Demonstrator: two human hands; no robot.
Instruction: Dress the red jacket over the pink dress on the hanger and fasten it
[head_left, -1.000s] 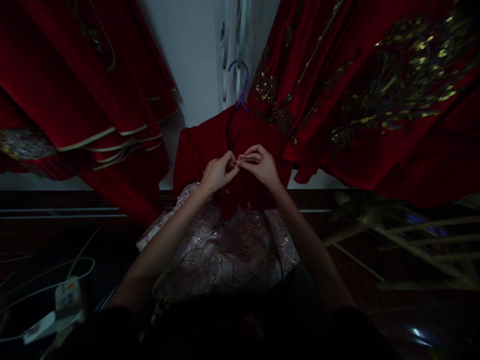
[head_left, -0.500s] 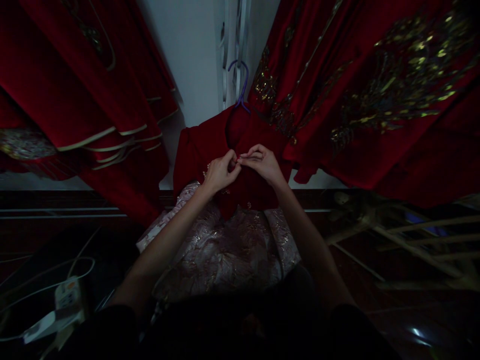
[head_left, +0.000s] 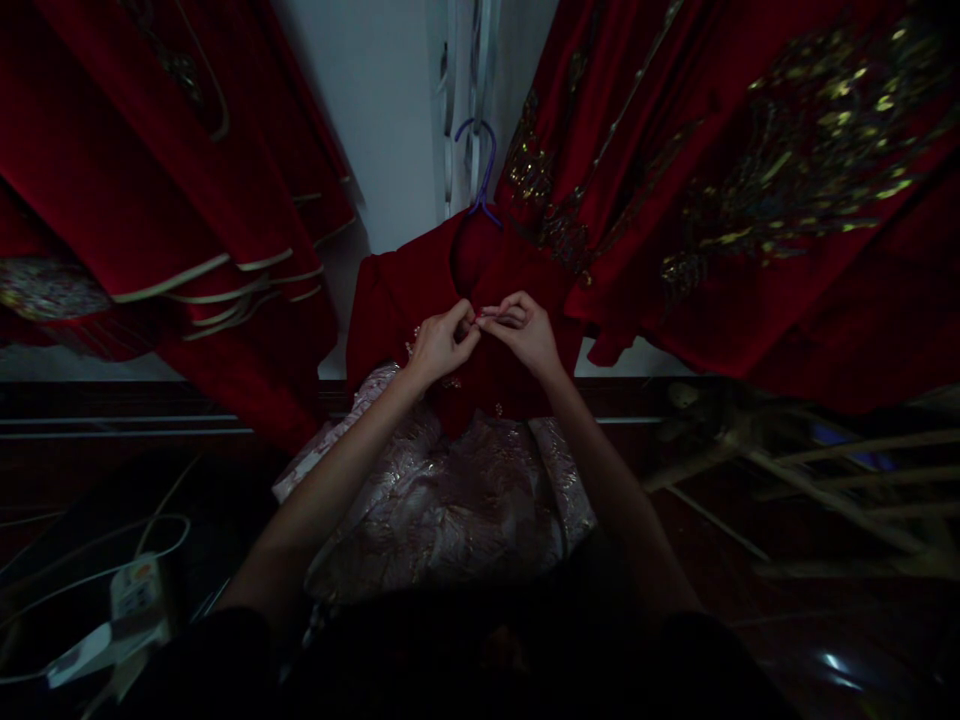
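Head view: hands (head_left: 442,347) pinch the red top (head_left: 487,370) below its neckline edge (head_left: 453,262), left garments (head_left: 240,190) well apart.

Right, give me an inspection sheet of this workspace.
Surface: dark floor with a bright reflection; no worktop seen.
Job's things: red garment on a purple hanger; shiny pale pink fabric below it.
Clutter: slatted wooden frame at right.
Hands: left hand and right hand meet at the garment's front, fingertips pinched; anything between is too small to tell.
Cables: pale cable looping near what looks like a power strip, lower left.
Surroundings: pale wall; red drapery at left, sequinned red cloth at right; dim light.
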